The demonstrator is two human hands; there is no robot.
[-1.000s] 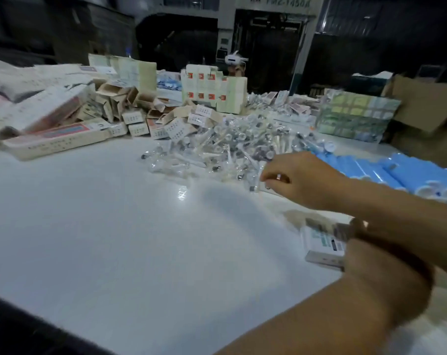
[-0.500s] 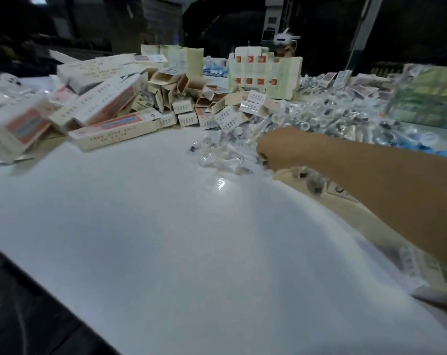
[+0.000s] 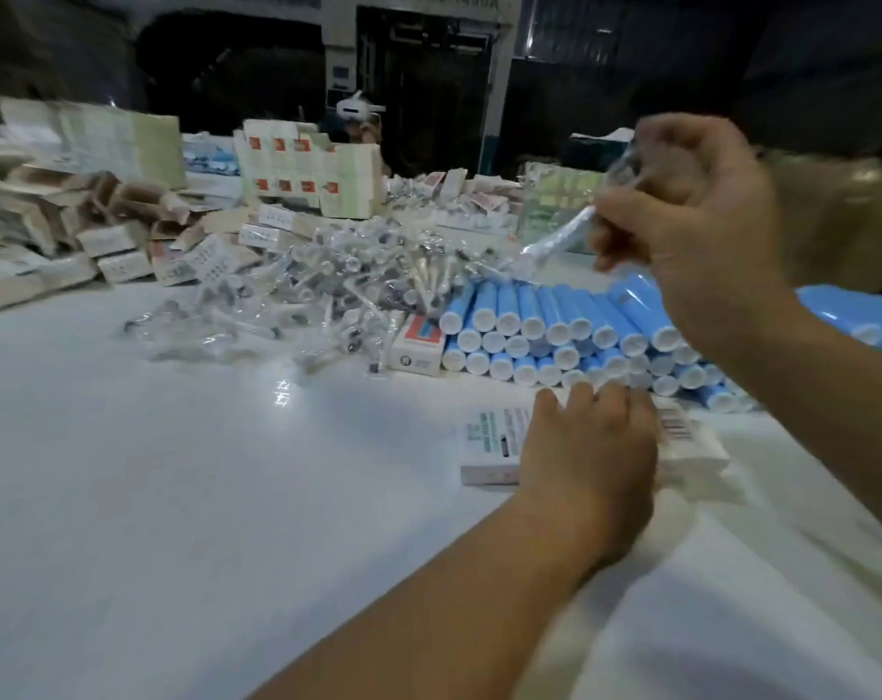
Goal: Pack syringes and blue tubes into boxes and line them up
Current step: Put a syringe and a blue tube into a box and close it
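Note:
My right hand (image 3: 701,219) is raised above the blue tubes and holds a clear wrapped syringe (image 3: 555,242) that points down and left. My left hand (image 3: 588,447) rests on a white box (image 3: 489,442) lying on the table; its fingers cover the box's middle. A stack of blue tubes with white caps (image 3: 555,330) lies just beyond the box. To the left of the tubes spreads a heap of wrapped syringes (image 3: 328,290).
A small box with a red label (image 3: 419,343) stands between the syringes and the tubes. Piles of folded cartons (image 3: 115,234) fill the far left. A block of stacked boxes (image 3: 307,169) stands at the back. A person with a white headset (image 3: 358,111) sits behind it.
My right hand has come back from the syringe heap and risen to the right with a syringe in it. The view has swung right, so the blue tubes and white box show again.

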